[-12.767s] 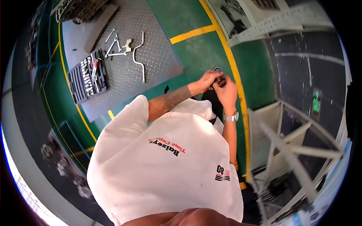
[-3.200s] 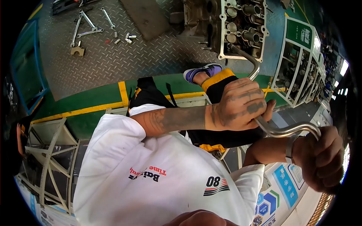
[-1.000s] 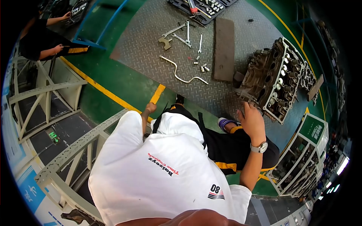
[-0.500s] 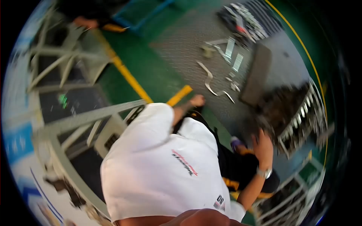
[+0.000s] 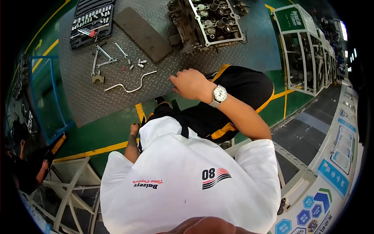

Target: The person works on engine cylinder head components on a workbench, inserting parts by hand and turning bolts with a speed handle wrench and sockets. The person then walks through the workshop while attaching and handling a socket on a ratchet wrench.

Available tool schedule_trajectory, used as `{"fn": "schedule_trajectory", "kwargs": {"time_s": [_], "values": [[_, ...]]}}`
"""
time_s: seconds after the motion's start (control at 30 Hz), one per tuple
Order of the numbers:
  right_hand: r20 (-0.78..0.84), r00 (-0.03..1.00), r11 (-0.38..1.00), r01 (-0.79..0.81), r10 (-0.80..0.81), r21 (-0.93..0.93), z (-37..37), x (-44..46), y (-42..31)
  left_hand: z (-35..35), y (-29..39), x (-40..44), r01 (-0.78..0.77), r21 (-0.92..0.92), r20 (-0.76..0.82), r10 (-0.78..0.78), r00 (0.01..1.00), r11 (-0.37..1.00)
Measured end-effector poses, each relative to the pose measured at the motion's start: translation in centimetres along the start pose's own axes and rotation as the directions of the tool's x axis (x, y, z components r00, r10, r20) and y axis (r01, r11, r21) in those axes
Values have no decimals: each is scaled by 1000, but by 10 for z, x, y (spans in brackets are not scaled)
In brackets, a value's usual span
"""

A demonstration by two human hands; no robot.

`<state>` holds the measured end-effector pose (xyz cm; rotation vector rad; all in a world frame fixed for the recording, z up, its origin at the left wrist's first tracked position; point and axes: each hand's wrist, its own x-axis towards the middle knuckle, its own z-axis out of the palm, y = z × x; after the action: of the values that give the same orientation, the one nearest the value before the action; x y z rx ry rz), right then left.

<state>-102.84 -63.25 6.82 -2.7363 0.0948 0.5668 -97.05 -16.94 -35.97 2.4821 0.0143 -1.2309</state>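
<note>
My right hand (image 5: 191, 84), with a watch (image 5: 219, 94) on its wrist, is over the near edge of the metal tabletop (image 5: 93, 107). Its thumb and index finger are apart and nothing is in it. Closest to it is a cranked speed handle (image 5: 130, 91) lying on the plate. Beyond lie small sockets (image 5: 142, 62) and combination wrenches (image 5: 105, 61). An engine block (image 5: 187, 31) with a metal-framed top stands ahead of the hand. My left hand (image 5: 134, 128) hangs low at my side, its fingers curled, with nothing visible in it.
A socket set case (image 5: 92, 21) lies open at the far left of the tabletop, beside a dark brown slab (image 5: 142, 33). Left of the table is a blue frame (image 5: 32, 91). A white-framed rack (image 5: 298, 54) stands right. Another person's arm (image 5: 42, 171) shows far left.
My view has swung round to the right and sharpened. My right hand has come over the table edge beside the speed handle. My left hand still hangs at my side.
</note>
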Motion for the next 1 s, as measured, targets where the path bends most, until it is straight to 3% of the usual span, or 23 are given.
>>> {"fn": "schedule_trajectory", "kwargs": {"time_s": [0.07,0.13,0.2,0.33,0.57,0.63,0.67,0.7,0.73,0.77,0.8,0.87,0.9,0.93,0.97,1.0], "values": [[-51,999,999,-19,17,-46,0,-4,-1,-19,27,-29,69,-177,70,-57,996,982],[-64,998,998,-32,29,-45,-3,-8,-3,-25,36,-18,101,-167,110,-83,990,981],[-71,997,998,-45,41,-46,-4,-10,-3,-24,47,-1,107,-269,156,-66,986,957],[-70,997,998,-45,42,-47,1,-12,-4,-33,100,13,-40,-408,109,92,990,912],[-42,998,998,-46,44,-43,7,-10,2,-22,136,31,-209,-421,50,252,966,883],[-98,995,997,-18,10,-76,7,-11,6,26,67,88,-490,-293,-38,502,864,821],[-92,996,996,-22,14,-82,3,-11,3,-4,96,59,-580,124,155,562,813,805],[-45,999,996,-22,18,-90,-7,-9,-1,10,98,52,-268,1,-19,268,963,963],[-57,998,997,-25,22,-68,-6,-8,-3,8,101,29,-316,-55,-247,294,923,947],[-39,999,999,-36,34,-41,-13,-10,-10,14,82,38,-236,-75,-86,230,969,969],[-5,1000,1000,-25,24,-11,-17,-13,-11,10,83,23,-189,-49,-62,186,981,981],[67,992,984,-114,105,140,-18,-11,-14,2,86,2,-141,-7,-219,136,966,990],[93,993,965,-96,76,243,-5,-5,1,-11,85,1,-70,19,-219,73,973,997],[99,990,971,-122,103,206,1,-8,6,-18,86,5,-27,66,-177,39,983,997],[-7,997,992,-75,76,101,9,-9,7,47,21,70,-42,-183,-394,-34,919,982],[-9,998,996,-59,59,73,18,-16,19,4,61,26,-9,-26,-244,2,970,1000]]}}
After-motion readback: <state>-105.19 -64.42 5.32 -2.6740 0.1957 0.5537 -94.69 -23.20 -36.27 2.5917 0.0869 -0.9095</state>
